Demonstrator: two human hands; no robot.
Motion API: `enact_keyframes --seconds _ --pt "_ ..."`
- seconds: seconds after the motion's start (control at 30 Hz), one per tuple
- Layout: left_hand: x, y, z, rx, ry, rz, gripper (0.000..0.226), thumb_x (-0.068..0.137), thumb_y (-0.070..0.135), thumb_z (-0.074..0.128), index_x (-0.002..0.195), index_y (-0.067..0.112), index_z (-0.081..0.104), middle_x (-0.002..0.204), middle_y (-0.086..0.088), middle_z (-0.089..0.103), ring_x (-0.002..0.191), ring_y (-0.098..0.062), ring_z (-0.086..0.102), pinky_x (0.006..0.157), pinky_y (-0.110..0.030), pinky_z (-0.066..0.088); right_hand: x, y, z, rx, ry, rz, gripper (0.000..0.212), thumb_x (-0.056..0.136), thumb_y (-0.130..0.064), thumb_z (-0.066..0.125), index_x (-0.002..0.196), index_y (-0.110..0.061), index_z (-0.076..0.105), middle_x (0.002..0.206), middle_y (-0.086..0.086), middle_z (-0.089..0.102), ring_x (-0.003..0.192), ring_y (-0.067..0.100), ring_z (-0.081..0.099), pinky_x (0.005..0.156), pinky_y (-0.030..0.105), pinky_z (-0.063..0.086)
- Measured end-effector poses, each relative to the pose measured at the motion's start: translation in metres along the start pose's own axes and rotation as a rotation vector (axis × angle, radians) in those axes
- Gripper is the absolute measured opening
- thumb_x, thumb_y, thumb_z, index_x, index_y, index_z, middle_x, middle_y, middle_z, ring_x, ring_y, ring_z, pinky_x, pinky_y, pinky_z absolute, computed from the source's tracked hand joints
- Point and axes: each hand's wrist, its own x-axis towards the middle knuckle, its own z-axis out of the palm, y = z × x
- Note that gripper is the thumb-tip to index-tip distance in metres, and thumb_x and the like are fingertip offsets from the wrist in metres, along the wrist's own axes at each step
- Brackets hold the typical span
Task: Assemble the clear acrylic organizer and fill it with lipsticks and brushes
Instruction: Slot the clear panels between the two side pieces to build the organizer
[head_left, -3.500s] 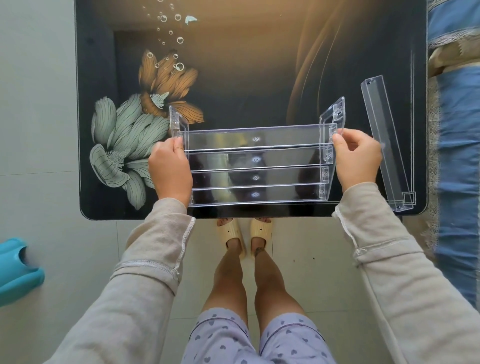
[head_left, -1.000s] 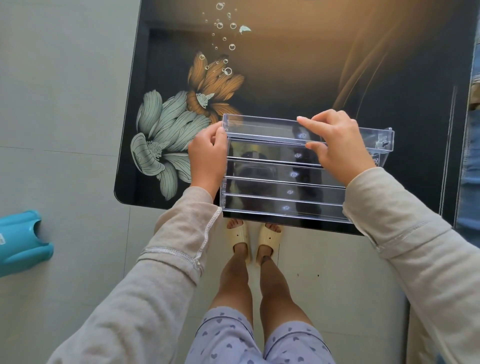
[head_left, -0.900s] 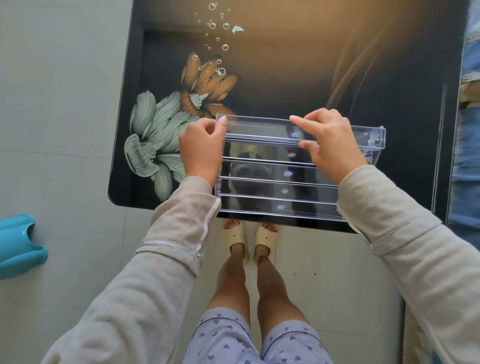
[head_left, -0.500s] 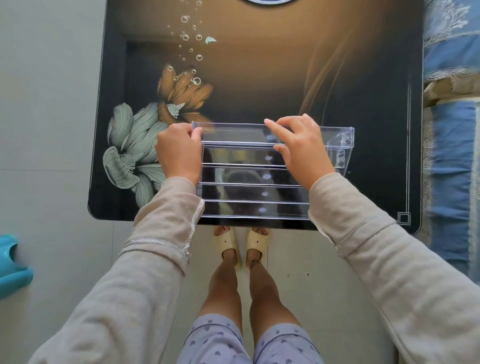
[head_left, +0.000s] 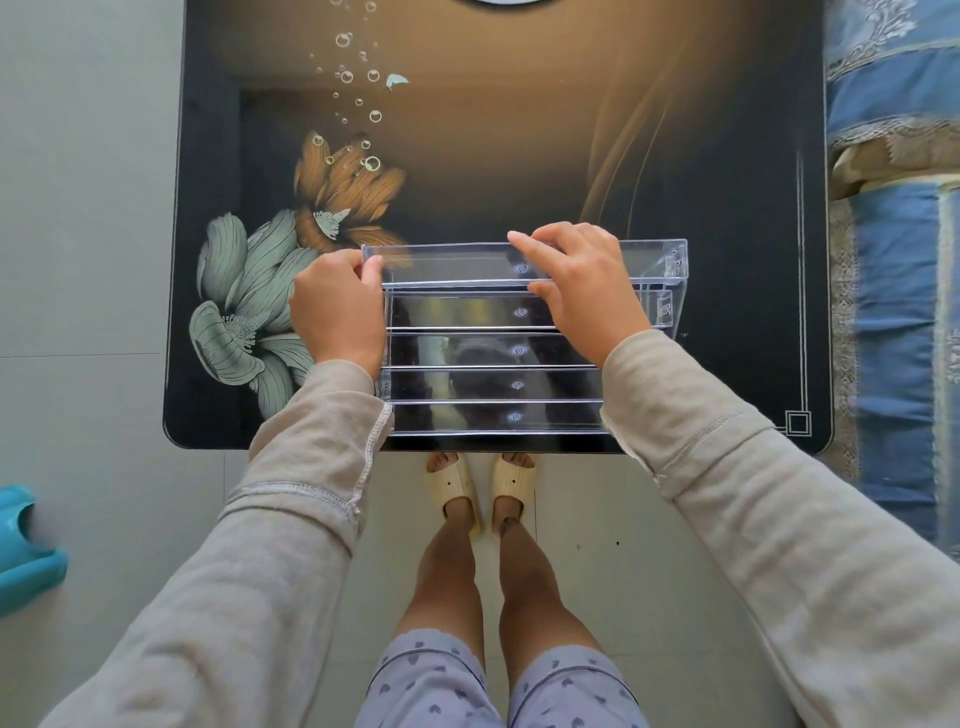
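The clear acrylic organizer (head_left: 493, 364) sits at the near edge of the dark glass table (head_left: 519, 156), its stepped tiers running left to right. A long clear acrylic tray (head_left: 457, 265) lies across its far top tier. My left hand (head_left: 337, 312) grips the tray's left end with thumb and fingers. My right hand (head_left: 582, 286) pinches the tray near its middle, fingers over the far rim and thumb on the near edge. The organizer's right side panel (head_left: 670, 291) shows past my right hand. No lipsticks or brushes are in view.
The table carries a printed flower pattern (head_left: 291, 270) at the left. A blue patterned fabric surface (head_left: 893, 260) borders the table on the right. A turquoise plastic object (head_left: 21, 545) lies on the tiled floor at the left. My feet in pale slippers (head_left: 478, 488) stand under the table's edge.
The loose acrylic tray that lay at the table's right has been brought onto the organizer's far tier, held in both hands. Over the last second the hands hardly shift; mainly the camera moves.
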Motion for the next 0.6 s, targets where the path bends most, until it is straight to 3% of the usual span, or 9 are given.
enact_keyframes --seconds 0.13,0.2,0.3,0.37,0.43,0.6 --pt "0.000 0.001 0.000 0.003 0.003 -0.001 0.030 0.091 0.028 0.051 0.089 0.007 0.072 0.084 -0.015 0.072 0.068 -0.019 0.049 0.062 -0.028 0.036 -0.007 -0.004 -0.011 0.108 0.073 0.048 0.046 0.085 -0.015 0.060 0.131 -0.013 0.051 0.123 0.009 0.058 0.120 0.025 0.048 0.114 0.039 0.021" --pt "0.000 0.001 0.000 0.003 0.005 -0.004 0.030 0.091 0.028 0.051 0.090 0.006 0.072 0.084 -0.016 0.072 0.068 -0.019 0.049 0.061 -0.028 0.036 -0.019 0.000 -0.021 0.216 0.337 0.187 0.037 0.086 -0.016 0.058 0.121 -0.009 0.059 0.117 0.011 0.062 0.113 0.027 0.052 0.104 0.039 0.034" --pt "0.000 0.001 -0.001 0.006 0.011 -0.010 0.029 0.091 0.027 0.052 0.092 0.006 0.072 0.086 -0.017 0.073 0.069 -0.020 0.048 0.063 -0.029 0.037 -0.037 0.021 -0.035 0.348 0.651 0.578 0.032 0.086 -0.013 0.052 0.116 -0.007 0.062 0.112 0.012 0.061 0.102 0.026 0.056 0.095 0.033 0.042" --pt "0.000 0.002 -0.001 0.012 0.011 -0.017 0.029 0.090 0.027 0.052 0.091 0.006 0.072 0.086 -0.018 0.072 0.068 -0.021 0.046 0.063 -0.029 0.035 -0.042 0.035 -0.038 0.524 0.613 0.822 0.033 0.088 -0.012 0.051 0.120 -0.006 0.059 0.111 0.007 0.057 0.090 0.012 0.055 0.095 0.025 0.044" --pt "0.001 0.002 0.000 0.011 0.009 -0.022 0.029 0.090 0.027 0.052 0.089 0.006 0.072 0.085 -0.018 0.072 0.068 -0.021 0.046 0.063 -0.029 0.034 -0.043 0.043 -0.036 0.704 0.494 0.928 0.032 0.090 -0.012 0.050 0.118 -0.004 0.061 0.115 0.008 0.062 0.090 0.006 0.057 0.096 0.025 0.046" --pt "0.002 0.000 0.001 0.005 0.004 -0.011 0.029 0.091 0.027 0.052 0.091 0.006 0.072 0.086 -0.017 0.072 0.069 -0.021 0.049 0.062 -0.029 0.036 -0.044 0.043 -0.031 0.764 0.380 0.874 0.027 0.090 -0.013 0.050 0.109 -0.005 0.068 0.108 0.014 0.069 0.102 0.027 0.065 0.093 0.044 0.053"
